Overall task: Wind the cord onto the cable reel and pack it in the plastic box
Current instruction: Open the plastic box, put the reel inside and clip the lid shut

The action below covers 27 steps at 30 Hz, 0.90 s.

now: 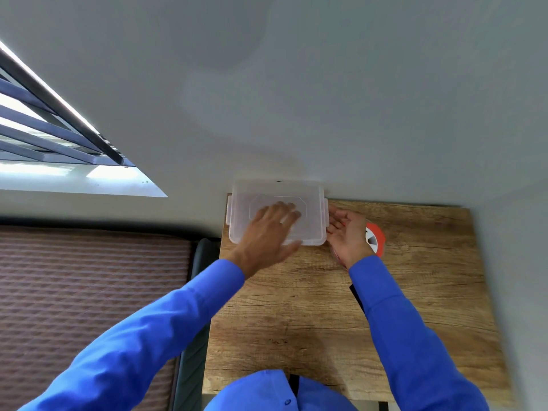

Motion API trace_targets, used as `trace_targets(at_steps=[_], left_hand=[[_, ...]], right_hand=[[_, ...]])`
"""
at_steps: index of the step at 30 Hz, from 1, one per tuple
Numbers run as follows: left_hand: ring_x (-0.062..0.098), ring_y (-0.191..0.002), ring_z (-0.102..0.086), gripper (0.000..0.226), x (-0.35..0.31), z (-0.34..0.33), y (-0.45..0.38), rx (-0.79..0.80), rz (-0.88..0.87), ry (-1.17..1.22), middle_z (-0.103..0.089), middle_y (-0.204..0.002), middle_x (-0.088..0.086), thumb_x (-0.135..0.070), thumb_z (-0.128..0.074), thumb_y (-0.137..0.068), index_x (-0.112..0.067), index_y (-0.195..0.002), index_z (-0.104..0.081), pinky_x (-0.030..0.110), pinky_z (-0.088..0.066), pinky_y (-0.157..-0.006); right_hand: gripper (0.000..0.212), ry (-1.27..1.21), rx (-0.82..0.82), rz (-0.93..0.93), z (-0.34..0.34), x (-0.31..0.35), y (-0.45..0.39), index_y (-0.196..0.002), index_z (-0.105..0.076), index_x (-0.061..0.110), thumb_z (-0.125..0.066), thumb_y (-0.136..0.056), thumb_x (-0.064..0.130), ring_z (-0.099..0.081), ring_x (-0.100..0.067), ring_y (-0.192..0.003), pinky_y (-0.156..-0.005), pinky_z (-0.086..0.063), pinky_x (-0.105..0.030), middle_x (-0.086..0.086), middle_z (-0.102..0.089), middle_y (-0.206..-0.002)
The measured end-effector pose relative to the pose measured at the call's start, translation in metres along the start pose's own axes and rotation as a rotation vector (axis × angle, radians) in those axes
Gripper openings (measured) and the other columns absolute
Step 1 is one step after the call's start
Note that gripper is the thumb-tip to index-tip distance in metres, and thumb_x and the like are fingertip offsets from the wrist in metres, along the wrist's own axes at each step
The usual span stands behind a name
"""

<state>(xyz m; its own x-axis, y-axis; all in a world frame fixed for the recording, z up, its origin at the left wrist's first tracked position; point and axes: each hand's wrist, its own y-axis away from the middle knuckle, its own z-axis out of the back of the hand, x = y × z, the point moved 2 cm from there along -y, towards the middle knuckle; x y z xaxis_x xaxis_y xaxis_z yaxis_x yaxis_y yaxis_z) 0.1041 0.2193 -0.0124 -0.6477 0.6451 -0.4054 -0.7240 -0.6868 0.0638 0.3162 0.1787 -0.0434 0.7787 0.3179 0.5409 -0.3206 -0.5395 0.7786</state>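
Plastic box (314, 203), lidded, at wooden table (415, 292) far edge: left hand (271, 225) flat on lid, fingers straight; right hand (347, 234) open-palmed at side latch, hiding orange cable reel (376, 240); step, apparently unlatching; next, lift lid

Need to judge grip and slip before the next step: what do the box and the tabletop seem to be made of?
The plastic box looks like clear, slightly frosted plastic: the left hand on its lid shows no glare, and the wood shows faintly through. The table looks like wood or wood-look laminate, matte, with visible grain lines; which one cannot be told.
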Motion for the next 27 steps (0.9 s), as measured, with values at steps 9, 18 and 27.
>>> trace_targets(at_steps=[9, 18, 27], left_hand=[[0.049, -0.168, 0.002, 0.091, -0.011, -0.050, -0.026, 0.248, -0.056, -0.411, 0.001, -0.183, 0.020, -0.070, -0.018, -0.109, -0.011, -0.176, 0.001, 0.068, -0.009, -0.133], [0.054, -0.156, -0.038, 0.086, -0.008, -0.049, -0.027, 0.204, -0.131, -0.454, -0.039, -0.170, 0.029, -0.064, -0.031, -0.109, 0.000, -0.167, -0.040, 0.072, -0.043, -0.118], [0.042, -0.169, 0.001, 0.095, -0.009, -0.035, -0.030, 0.255, -0.116, -0.331, -0.005, -0.184, 0.017, -0.072, -0.012, -0.103, -0.011, -0.175, -0.001, 0.062, -0.005, -0.136]], right_hand=[[0.041, 0.143, -0.011, 0.104, 0.020, -0.001, -0.007, -0.131, -0.067, 0.014, -0.075, -0.094, -0.001, -0.081, -0.023, -0.097, -0.080, -0.067, -0.044, -0.014, -0.081, -0.114], [0.025, 0.411, -0.019, 0.007, 0.015, -0.018, -0.016, -0.125, -0.067, 0.005, -0.047, -0.110, 0.003, -0.076, -0.024, -0.090, -0.081, -0.066, -0.040, -0.016, -0.078, -0.108], [0.023, 0.287, 0.104, -0.043, 0.024, -0.018, -0.015, -0.120, -0.072, 0.006, -0.054, -0.110, 0.016, -0.077, -0.028, -0.101, -0.090, -0.063, -0.041, -0.016, -0.079, -0.112]])
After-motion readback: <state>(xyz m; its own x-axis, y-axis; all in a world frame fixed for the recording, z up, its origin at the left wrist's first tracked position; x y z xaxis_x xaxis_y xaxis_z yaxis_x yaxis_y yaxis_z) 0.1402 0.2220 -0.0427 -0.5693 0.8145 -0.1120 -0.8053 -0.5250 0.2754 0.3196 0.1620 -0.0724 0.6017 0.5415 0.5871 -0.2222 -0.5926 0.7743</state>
